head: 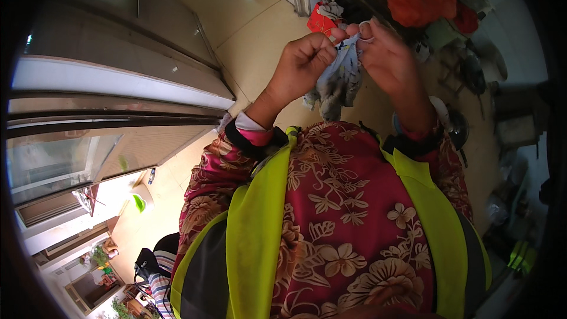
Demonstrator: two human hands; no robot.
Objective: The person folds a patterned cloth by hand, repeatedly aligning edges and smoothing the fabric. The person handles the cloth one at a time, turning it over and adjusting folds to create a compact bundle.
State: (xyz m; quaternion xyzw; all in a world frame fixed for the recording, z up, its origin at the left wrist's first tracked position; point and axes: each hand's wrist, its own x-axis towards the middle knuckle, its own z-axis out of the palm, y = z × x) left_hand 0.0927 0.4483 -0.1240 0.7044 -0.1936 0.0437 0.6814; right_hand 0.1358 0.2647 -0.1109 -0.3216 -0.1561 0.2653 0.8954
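A piece of light blue printed cloth (343, 64) hangs bunched in front of my chest, with a grey, fluffy-looking part (330, 95) at its lower end. My left hand (305, 60) pinches the top of the cloth between thumb and curled fingers. On the other side, my right hand (387, 55) is raised with its fingertips at the cloth's upper edge. A thin white loop (366, 40) runs around a finger of that hand and appears joined to the cloth. Exactly how the right fingers grip it is partly hidden.
Glass-panelled doors (133, 84) stand along the left, above tiled floor (248, 37). Beyond my hands are a red packet (319, 22) and a grey-white cloth (331, 9). Red plastic bags (416, 2) lie at upper right, with a pan (458, 128) lower down. A white bucket (144, 195) stands lower left.
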